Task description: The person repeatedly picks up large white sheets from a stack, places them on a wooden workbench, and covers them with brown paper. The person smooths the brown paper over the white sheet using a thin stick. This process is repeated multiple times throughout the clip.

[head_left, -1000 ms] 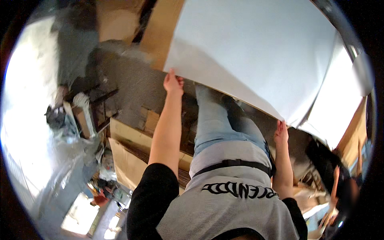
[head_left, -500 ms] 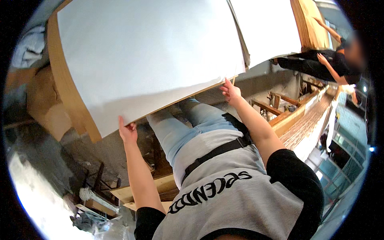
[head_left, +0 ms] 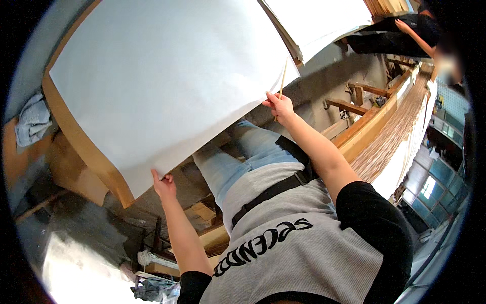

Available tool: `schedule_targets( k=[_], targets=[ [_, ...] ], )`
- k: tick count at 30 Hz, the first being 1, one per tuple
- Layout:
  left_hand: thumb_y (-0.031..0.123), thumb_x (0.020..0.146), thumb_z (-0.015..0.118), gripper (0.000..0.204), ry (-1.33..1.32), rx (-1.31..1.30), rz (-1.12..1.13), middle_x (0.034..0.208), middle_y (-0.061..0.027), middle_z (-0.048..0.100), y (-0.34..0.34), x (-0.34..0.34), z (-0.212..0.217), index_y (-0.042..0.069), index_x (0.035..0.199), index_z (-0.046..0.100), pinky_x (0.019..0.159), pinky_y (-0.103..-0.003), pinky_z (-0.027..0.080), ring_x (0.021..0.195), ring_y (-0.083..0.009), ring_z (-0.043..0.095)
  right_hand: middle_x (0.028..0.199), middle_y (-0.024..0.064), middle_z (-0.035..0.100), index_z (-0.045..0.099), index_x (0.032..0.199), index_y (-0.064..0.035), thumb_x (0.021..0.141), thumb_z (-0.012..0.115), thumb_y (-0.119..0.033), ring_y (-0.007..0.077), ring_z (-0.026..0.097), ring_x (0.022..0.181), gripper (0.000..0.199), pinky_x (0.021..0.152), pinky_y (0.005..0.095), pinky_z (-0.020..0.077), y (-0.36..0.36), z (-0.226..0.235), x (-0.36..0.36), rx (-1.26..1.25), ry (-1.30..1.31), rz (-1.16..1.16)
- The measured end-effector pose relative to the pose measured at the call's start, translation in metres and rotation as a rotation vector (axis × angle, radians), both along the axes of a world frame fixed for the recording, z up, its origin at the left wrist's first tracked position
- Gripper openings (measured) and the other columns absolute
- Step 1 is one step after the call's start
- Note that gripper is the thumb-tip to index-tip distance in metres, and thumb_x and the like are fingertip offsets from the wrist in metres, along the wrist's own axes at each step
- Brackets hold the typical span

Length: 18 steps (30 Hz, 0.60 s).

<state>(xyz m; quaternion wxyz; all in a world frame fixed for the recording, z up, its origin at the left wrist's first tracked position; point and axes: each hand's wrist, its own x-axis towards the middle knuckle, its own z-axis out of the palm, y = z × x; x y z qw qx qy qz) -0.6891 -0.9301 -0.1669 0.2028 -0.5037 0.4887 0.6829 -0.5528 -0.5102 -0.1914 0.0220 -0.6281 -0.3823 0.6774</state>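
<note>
Compared with half a second ago, the near edge of the white sheet (head_left: 172, 81) slants more steeply across the view, its left end lower and its right end higher; the head's view has turned too, so part of that shift is the camera's. Both hands follow the edge, and the thin stick (head_left: 282, 78) stands out longer against the white.

The sheet lies in front of the person, over a brown layer (head_left: 86, 147) that shows as a strip along its left side. The left hand (head_left: 165, 186) seems to pinch the near edge a little in from the near left corner, its other fingers curled; what lies under the edge is hidden. The right hand (head_left: 280, 106) appears to grip the stick between curled fingers, with its fingertips at the same edge, near the right corner. Such wide spacing probably keeps the edge straight and stops the sheet from sagging or skewing.

The near edge runs from near left to far right. It looks longer than the left side, so the long axis likely goes that way, though the lens bends it and the far part is cut off. The stick points away from the person, tilted slightly right, crossing the edge.

A second white sheet (head_left: 324, 25) lies at the far right, near a co-worker's hand (head_left: 403, 26).
</note>
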Motion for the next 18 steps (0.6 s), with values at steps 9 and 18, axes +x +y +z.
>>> schedule_targets(
  k=[9,18],
  targets=[
    [0.040,0.085,0.049,0.035,-0.048,-0.014,-0.069,0.058,-0.0027,0.043,0.005,-0.004,0.011,0.006,0.090,0.051,0.040,-0.026,0.026,0.045,-0.0129,0.035,0.070,0.0042,0.060,0.054,0.075,-0.0050,0.076,0.065,-0.019,0.0072,0.055,0.055,0.018,0.042,0.0183,0.0327,0.002,0.026,0.000,0.169,0.091,0.148],
    [0.045,0.085,0.046,0.037,-0.136,-0.116,-0.194,0.056,-0.0032,0.041,0.006,-0.004,0.029,0.009,0.088,0.051,0.039,-0.026,0.022,0.046,-0.0124,0.034,0.071,0.0054,0.061,0.058,0.079,0.0012,0.073,0.067,-0.015,0.0085,0.053,0.054,0.020,0.053,0.0222,0.0442,-0.002,0.029,0.004,0.262,0.186,0.194]
  ],
)
